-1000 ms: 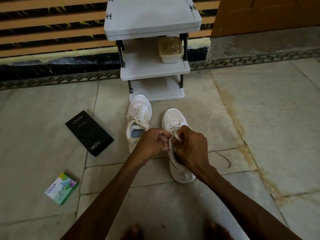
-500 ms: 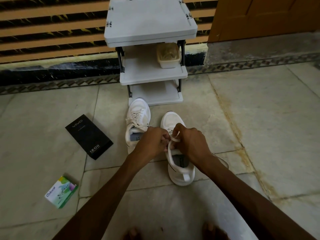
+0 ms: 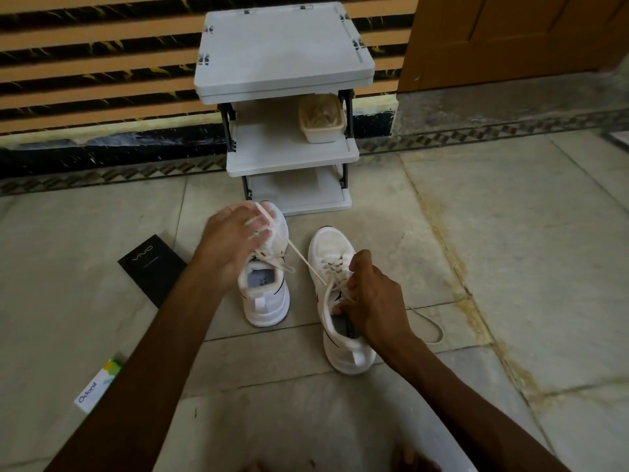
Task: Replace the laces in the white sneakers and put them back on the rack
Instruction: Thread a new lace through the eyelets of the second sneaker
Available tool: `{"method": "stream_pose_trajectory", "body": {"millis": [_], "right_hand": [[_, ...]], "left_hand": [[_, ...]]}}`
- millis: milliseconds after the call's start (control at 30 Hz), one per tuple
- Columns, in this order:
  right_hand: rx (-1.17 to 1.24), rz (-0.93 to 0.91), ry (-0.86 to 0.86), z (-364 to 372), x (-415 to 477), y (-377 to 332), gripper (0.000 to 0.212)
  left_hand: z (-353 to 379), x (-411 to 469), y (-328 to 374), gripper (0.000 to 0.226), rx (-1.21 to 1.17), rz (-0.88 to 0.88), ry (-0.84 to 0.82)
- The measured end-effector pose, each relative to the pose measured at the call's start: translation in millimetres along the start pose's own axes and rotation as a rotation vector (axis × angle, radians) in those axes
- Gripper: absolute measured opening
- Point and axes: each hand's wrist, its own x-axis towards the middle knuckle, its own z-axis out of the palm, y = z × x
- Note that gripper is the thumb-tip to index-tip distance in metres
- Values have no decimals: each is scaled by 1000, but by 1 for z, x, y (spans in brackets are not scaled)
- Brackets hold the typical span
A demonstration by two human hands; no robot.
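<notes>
Lace (image 3: pixel 303 258) runs taut in the head view, from the eyelets of the second sneaker (image 3: pixel 343 352) up to my left hand (image 3: pixel 235 243). That hand is raised above the toe of the tied sneaker (image 3: pixel 263 301) with the flat cord caught across its fingers. The fingers are blurred, so I cannot say exactly how they pinch it. My right hand (image 3: pixel 374 298) grips the second sneaker at its collar, fingers curled into the opening, and pins it to the floor (image 3: pixel 510 250). Both shoes stand side by side on the tiles just in front of the rack (image 3: pixel 289 155), not yet on it. The other end of the lace lies loose on the floor to the right.

I judge the lace light, limp and a little slick, so it should be wrapped round a finger or pinched close to the tip, not pulled from mid-length. The sneaker is light and soft in the upper, and its collar will fold under a pull. Its stiffer heel or sole edge is the better hold for bracing, and later for lifting it to a shelf.

A black box (image 3: pixel 153 267) and a small green-and-white carton (image 3: pixel 97 386) lie off to the left.
</notes>
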Motion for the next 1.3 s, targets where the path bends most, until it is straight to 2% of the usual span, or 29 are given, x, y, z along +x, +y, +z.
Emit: {"method": "stream_pose_trajectory", "body": {"millis": [33, 67, 100, 133, 167, 300, 367, 500, 567, 700, 800, 867, 967, 1033, 1100, 1167, 1233, 1300], "right_hand": [[-32, 15, -3, 0, 1, 0, 55], [-82, 31, -6, 0, 2, -1, 57], [-127, 44, -9, 0, 2, -2, 59], [-152, 55, -13, 0, 3, -3, 60], [-155, 70, -15, 0, 3, -4, 61], [-138, 118, 8, -1, 2, -4, 63], [-134, 135, 12, -1, 3, -4, 64], [-129, 175, 25, -1, 1, -6, 65], [-123, 192, 32, -2, 1, -6, 65], [-116, 206, 38, 0, 0, -6, 66], [-134, 207, 36, 2, 0, -7, 64], [-128, 222, 27, 1, 1, -8, 64], [-152, 222, 11, 0, 1, -8, 63], [-168, 218, 2, -2, 1, -8, 61], [-178, 202, -5, -3, 1, -8, 58], [-170, 183, -22, -5, 1, -6, 53], [-134, 178, -45, -6, 1, -1, 44], [-129, 186, -64, -8, 1, 2, 27]], "left_hand": [[6, -6, -5, 20, -181, -70, -135], [15, -13, -11, 20, -237, -129, -209], [22, -21, -19, 22, -249, -177, -294], [28, -25, -28, 22, -143, -182, -348], [32, -29, -35, 21, -16, -202, -396], [29, -25, -50, 12, 1152, -16, -316], [27, -27, -47, 20, 1586, 44, -298], [20, -33, -10, 36, 1988, -10, -242], [8, -35, 16, 34, 2088, -20, -124], [-26, -33, 67, 23, 2098, -127, 214], [-37, -33, 79, 24, 2060, -164, 251], [-33, -34, 71, 21, 2083, -127, 249], [-19, -34, 51, 15, 2027, 18, 160], [-6, -35, 39, 17, 1830, 134, 34], [10, -41, 29, 16, 1528, 200, -125], [25, -47, 14, 14, 1248, 215, -250], [35, -47, -5, 11, 1112, 225, -333], [43, -47, -23, 11, 886, 141, -409]]}}
